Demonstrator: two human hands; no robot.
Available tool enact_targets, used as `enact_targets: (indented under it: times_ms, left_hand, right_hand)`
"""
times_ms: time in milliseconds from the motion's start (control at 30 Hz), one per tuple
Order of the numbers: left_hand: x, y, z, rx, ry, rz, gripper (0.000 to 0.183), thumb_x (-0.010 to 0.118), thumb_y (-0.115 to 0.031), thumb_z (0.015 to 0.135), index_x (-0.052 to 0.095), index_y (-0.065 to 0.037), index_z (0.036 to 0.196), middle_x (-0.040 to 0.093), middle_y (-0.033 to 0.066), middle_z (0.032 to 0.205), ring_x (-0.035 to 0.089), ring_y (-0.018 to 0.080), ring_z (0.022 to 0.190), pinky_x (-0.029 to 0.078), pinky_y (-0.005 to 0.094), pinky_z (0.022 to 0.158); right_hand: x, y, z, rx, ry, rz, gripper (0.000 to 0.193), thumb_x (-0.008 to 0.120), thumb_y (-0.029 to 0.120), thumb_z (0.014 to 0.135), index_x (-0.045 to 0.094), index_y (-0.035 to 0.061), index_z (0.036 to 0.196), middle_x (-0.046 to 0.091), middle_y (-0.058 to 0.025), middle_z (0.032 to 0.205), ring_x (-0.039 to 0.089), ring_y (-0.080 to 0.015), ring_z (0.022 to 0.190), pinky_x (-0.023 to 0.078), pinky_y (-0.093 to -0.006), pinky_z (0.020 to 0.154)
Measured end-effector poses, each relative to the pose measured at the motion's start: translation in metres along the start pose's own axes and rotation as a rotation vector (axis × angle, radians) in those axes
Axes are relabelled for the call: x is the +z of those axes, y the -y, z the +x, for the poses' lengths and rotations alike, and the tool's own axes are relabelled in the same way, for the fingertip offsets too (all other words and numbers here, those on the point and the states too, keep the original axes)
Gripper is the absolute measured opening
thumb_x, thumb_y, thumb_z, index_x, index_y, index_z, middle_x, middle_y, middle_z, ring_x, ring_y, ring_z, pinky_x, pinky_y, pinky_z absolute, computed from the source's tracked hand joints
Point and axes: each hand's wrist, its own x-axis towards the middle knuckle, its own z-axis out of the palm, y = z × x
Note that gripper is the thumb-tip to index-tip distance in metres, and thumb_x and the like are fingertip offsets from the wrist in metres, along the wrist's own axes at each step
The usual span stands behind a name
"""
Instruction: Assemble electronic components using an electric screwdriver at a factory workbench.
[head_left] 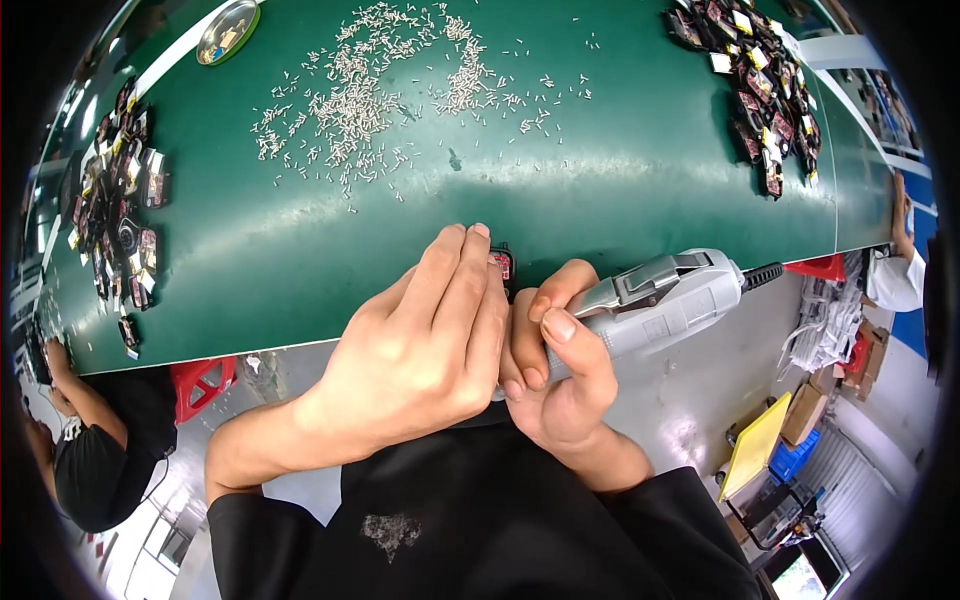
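Observation:
My right hand (565, 365) is wrapped round a grey electric screwdriver (665, 300) with a black cable, tilted so its cable end points right. Its working tip is hidden behind my hands. My left hand (425, 335) has its fingers pressed together over a small black housing with a red circuit board (502, 263), at the table's near edge. Only a corner of that housing shows past my fingertips. Both hands are close together, almost touching. Farther back, many small silver screws (355, 105) are scattered on the green table (300, 270).
Black housings with red boards and white tags lie heaped at the left (125, 215) and at the far right (765, 90). A round dish (228, 32) stands at the far left. Other people work at both sides; one wears a black sleeve (95, 470). Red stools sit under the table edge.

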Motion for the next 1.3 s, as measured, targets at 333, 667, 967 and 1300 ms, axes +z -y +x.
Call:
enact_targets:
  times_ms: [333, 667, 967, 1300]
  left_hand:
    - [-0.006, 0.005, -0.012, 0.022, 0.118, -0.12, 0.039, 0.058, -0.007, 0.064, 0.063, 0.015, 0.096, 0.059, 0.0278, 0.11, 0.058, 0.0352, 0.103, 0.05, 0.0375, 0.088]
    - [-0.004, -0.001, -0.015, -0.046, 0.099, -0.176, 0.042, 0.059, -0.001, 0.061, 0.06, 0.015, 0.1, 0.058, 0.0251, 0.112, 0.059, 0.0351, 0.101, 0.053, 0.0387, 0.082]
    - [0.012, 0.011, -0.019, 0.015, -0.063, -0.228, 0.04, 0.059, -0.001, 0.06, 0.059, 0.015, 0.097, 0.059, 0.025, 0.111, 0.06, 0.0348, 0.096, 0.055, 0.0396, 0.077]
    - [0.004, 0.007, -0.022, -0.009, -0.073, -0.215, 0.035, 0.059, -0.003, 0.065, 0.06, 0.012, 0.097, 0.059, 0.0226, 0.108, 0.06, 0.0318, 0.098, 0.053, 0.0372, 0.08]
  right_hand:
    - [0.001, 0.083, 0.034, -0.321, 0.442, -0.148, 0.026, 0.043, 0.034, 0.098, 0.043, 0.0094, 0.092, 0.04, 0.0021, 0.052, 0.042, -0.0089, 0.044, 0.038, -0.0253, 0.05]
    - [-0.002, 0.067, 0.055, -0.376, 0.381, -0.201, 0.03, 0.039, 0.037, 0.098, 0.05, 0.0092, 0.093, 0.037, 0.0039, 0.051, 0.036, -0.0071, 0.043, 0.035, -0.0245, 0.05]
    - [0.005, 0.068, 0.065, -0.272, 0.493, -0.355, 0.025, 0.039, 0.032, 0.098, 0.042, 0.0104, 0.085, 0.037, 0.0038, 0.052, 0.035, -0.0069, 0.042, 0.035, -0.0241, 0.048]
    - [0.021, 0.064, 0.076, -0.191, 0.698, -0.351, 0.02, 0.056, 0.02, 0.09, 0.042, 0.0075, 0.083, 0.041, 0.0032, 0.049, 0.036, -0.0067, 0.038, 0.034, -0.0232, 0.04]
